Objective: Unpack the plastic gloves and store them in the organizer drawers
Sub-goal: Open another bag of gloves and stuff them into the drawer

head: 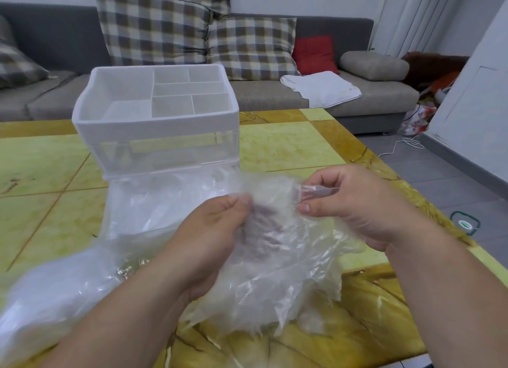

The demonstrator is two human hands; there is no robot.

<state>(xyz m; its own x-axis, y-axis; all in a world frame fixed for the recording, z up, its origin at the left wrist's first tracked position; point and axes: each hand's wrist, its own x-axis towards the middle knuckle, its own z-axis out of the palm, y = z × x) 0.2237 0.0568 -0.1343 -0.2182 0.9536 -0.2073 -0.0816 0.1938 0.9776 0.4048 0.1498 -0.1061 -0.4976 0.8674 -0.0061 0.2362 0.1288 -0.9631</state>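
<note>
A crumpled bundle of clear plastic gloves point(272, 268) hangs over the table's near edge, held between both hands. My left hand point(211, 238) grips its left side, with fingers curled into the plastic. My right hand point(354, 202) pinches the top right edge between thumb and fingers. Behind them stands a white organizer point(156, 125) with divided top compartments and clear drawers below. A pulled-out clear drawer point(154, 202) seems to lie in front of it. A large clear plastic bag point(52, 293) lies at the lower left.
The yellow-green marble-patterned table point(288, 145) ends at the right, with grey floor beyond. A grey sofa point(357, 92) with checked cushions, a red cushion and a white cloth stands behind. A white cable point(404, 145) and a green-rimmed lid point(464, 223) lie on the floor.
</note>
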